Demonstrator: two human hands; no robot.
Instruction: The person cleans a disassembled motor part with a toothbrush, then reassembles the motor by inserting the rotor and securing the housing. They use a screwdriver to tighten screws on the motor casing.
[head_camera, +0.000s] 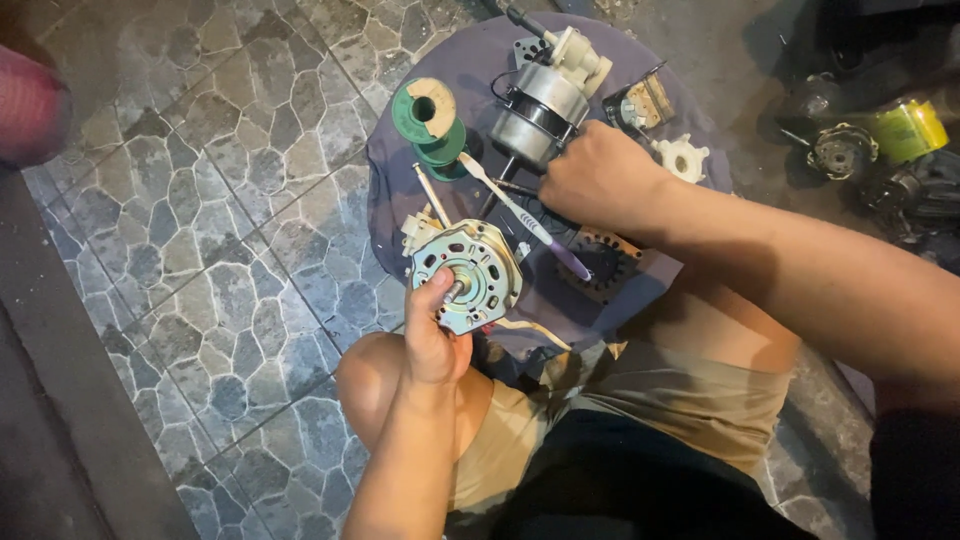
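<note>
The left hand (432, 340) comes up from six o'clock over the bare knee, its fingers curled and its thumb pressed onto the face of a round motor end cover (466, 277), so it is closed on that part. The right hand (598, 175) reaches in from four o'clock, forearm stretched across the lap, knuckles up and fingers folded under; whether it is pinching anything I cannot tell.

The end cover is a pale green-silver disc with oval vent holes and a short shaft stub at its hub, held at the eight o'clock edge of a round purple stool top (400, 190). Its flat face looks up at the camera, so the shaft axis points nearly straight at the viewer.

A purple-handled toothbrush (525, 215) lies between the hands, running from eleven to five o'clock. A green wire spool (432, 120) and a silver fan motor (540, 110) sit at twelve o'clock
</note>
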